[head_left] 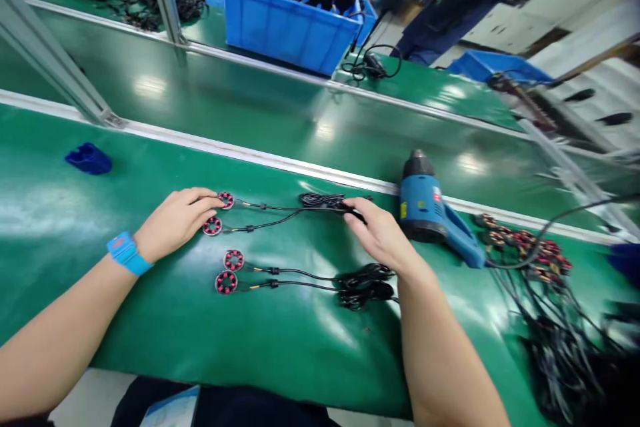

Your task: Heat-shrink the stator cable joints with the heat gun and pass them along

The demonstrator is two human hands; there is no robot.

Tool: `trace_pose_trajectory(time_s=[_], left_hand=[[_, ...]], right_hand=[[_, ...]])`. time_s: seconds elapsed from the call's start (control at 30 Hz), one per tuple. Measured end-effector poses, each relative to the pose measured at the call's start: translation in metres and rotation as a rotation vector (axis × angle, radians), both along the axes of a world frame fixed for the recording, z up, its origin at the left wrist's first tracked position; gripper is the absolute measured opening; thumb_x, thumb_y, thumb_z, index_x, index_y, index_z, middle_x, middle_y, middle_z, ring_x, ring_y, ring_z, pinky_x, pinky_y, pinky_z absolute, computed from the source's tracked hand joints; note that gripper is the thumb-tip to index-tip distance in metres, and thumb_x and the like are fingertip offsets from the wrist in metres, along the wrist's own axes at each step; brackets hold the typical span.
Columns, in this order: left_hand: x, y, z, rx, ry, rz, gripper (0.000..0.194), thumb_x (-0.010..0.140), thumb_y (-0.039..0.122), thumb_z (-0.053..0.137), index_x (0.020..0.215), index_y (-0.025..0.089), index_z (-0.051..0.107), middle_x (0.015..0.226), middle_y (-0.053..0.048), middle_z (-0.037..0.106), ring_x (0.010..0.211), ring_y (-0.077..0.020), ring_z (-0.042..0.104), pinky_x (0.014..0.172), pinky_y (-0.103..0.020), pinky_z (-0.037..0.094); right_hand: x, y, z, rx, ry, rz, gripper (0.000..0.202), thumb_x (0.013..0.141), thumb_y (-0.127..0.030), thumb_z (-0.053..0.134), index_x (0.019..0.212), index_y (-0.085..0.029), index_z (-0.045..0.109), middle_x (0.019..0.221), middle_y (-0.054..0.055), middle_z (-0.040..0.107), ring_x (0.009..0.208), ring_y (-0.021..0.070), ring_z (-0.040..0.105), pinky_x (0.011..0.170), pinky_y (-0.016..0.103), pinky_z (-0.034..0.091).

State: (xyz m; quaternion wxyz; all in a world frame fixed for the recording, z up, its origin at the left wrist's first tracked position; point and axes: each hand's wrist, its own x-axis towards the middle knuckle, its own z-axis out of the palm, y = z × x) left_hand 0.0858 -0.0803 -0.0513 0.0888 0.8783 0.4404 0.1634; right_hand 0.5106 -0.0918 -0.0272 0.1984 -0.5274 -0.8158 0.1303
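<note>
Left hand [177, 223]: fingers together and bent, tips at the upper of two red-and-black rings [212, 226]; whether they grip it cannot be told. Right hand [383, 237]: thumb and fingertips pinch black cable [345, 205] beside a coil on the rings' leads. Nearer the body, a second wired pair [227, 282] lies on the glossy green work surface [175, 333], which reflects overhead light. A blue heat gun [423, 203] lies at right, near heaped wired parts [535, 250]. Beyond the pale metal rail [260, 159], a blue crate [285, 20] holds dark items; behind, a co-worker [435, 27] stands near white cabinets [495, 27].
</note>
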Motion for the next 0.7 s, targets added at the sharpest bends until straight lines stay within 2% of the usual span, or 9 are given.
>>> trace_pose_trajectory(time_s=[0.1,0.23,0.37,0.47,0.57,0.7], left_hand=[[0.004,0.003,0.001,-0.031,0.045,0.005,0.036,0.105,0.040,0.037,0.123,0.025,0.064,0.123,-0.006,0.069,0.106,-0.0244,0.064,0.089,-0.042,0.049],[0.008,0.009,0.003,0.009,0.056,0.016,0.037,0.106,0.041,0.036,0.122,0.024,0.065,0.122,-0.008,0.068,0.105,-0.0247,0.064,0.084,-0.040,0.048],[0.005,0.021,-0.003,-0.004,0.027,-0.012,0.036,0.103,0.047,0.042,0.118,0.025,0.066,0.121,-0.008,0.068,0.105,-0.0242,0.064,0.089,-0.041,0.050],[0.002,0.024,-0.004,0.020,0.012,-0.028,0.032,0.099,0.050,0.053,0.104,0.020,0.065,0.117,-0.009,0.069,0.104,-0.0250,0.065,0.089,-0.041,0.053],[0.005,0.014,0.008,0.174,0.007,-0.012,0.019,0.100,0.035,0.054,0.095,0.018,0.061,0.113,-0.009,0.070,0.099,-0.0225,0.067,0.084,-0.036,0.055],[0.016,-0.010,0.036,0.447,0.090,0.070,0.009,0.098,0.018,0.051,0.100,0.017,0.060,0.106,-0.010,0.072,0.093,-0.0232,0.068,0.079,-0.037,0.054]], right_hand=[[-0.008,-0.001,0.003,-0.055,-0.055,-0.060,0.032,0.102,-0.042,0.040,0.115,-0.019,0.057,0.103,0.011,0.069,0.088,0.0285,0.068,0.080,0.045,0.056],[-0.014,-0.001,0.005,-0.054,-0.069,-0.075,0.048,0.092,-0.061,0.059,0.118,-0.021,0.051,0.099,0.008,0.067,0.083,0.0272,0.067,0.072,0.039,0.055],[-0.009,-0.001,0.008,-0.045,0.035,-0.042,0.034,0.095,-0.056,0.060,0.099,-0.023,0.053,0.090,0.004,0.066,0.077,0.0220,0.065,0.069,0.033,0.053],[-0.006,-0.006,0.016,-0.054,0.023,-0.006,0.029,0.097,-0.052,0.062,0.099,-0.024,0.057,0.092,0.004,0.068,0.070,0.0197,0.063,0.062,0.031,0.051],[-0.009,-0.015,0.028,-0.024,0.030,0.036,0.030,0.096,-0.053,0.063,0.100,-0.024,0.061,0.092,0.004,0.070,0.061,0.0176,0.061,0.053,0.029,0.049],[-0.011,-0.027,0.040,-0.047,0.070,0.090,0.028,0.096,-0.052,0.065,0.100,-0.025,0.066,0.090,0.004,0.072,0.073,0.0224,0.069,0.056,0.031,0.054]])
